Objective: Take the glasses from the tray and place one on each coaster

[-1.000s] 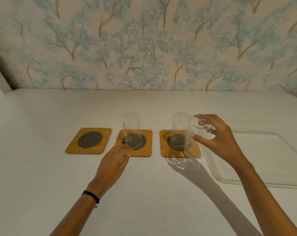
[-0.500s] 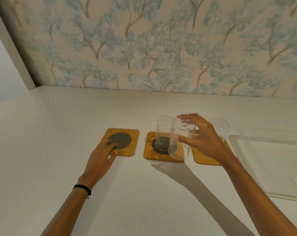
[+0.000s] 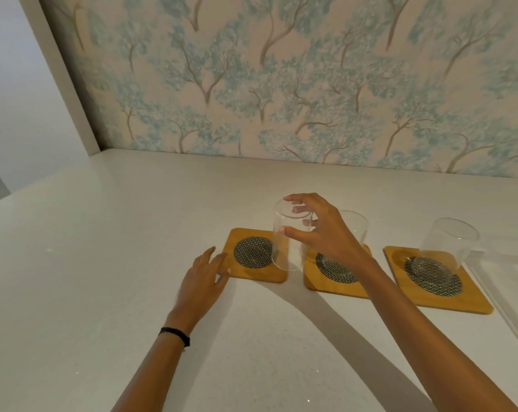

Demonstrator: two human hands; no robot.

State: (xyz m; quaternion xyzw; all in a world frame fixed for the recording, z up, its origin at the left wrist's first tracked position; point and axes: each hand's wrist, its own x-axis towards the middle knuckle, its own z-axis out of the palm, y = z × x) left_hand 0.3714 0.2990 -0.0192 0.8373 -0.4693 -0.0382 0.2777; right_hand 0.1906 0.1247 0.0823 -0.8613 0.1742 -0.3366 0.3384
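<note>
Three wooden coasters with dark mesh centres lie in a row on the white counter. My right hand [image 3: 323, 233] grips a clear glass [image 3: 287, 236] from above and holds it in the air over the right edge of the left coaster [image 3: 252, 273]. A second glass [image 3: 355, 230] stands on the middle coaster [image 3: 329, 282], partly hidden behind my right hand. On the right coaster [image 3: 442, 295] stands a third glass [image 3: 448, 248]. My left hand [image 3: 204, 278] rests flat, fingers apart, against the left coaster's near-left corner.
The clear tray [image 3: 507, 292] lies at the far right, mostly out of frame. A wall with tree-pattern paper [image 3: 281, 84] closes off the back of the counter. The counter's left edge [image 3: 44, 185] drops away beside a white wall.
My right hand has carried the glass leftward, from beside the right coaster to over the left coaster. My left hand has slid left to the left coaster's corner. The camera has turned left.
</note>
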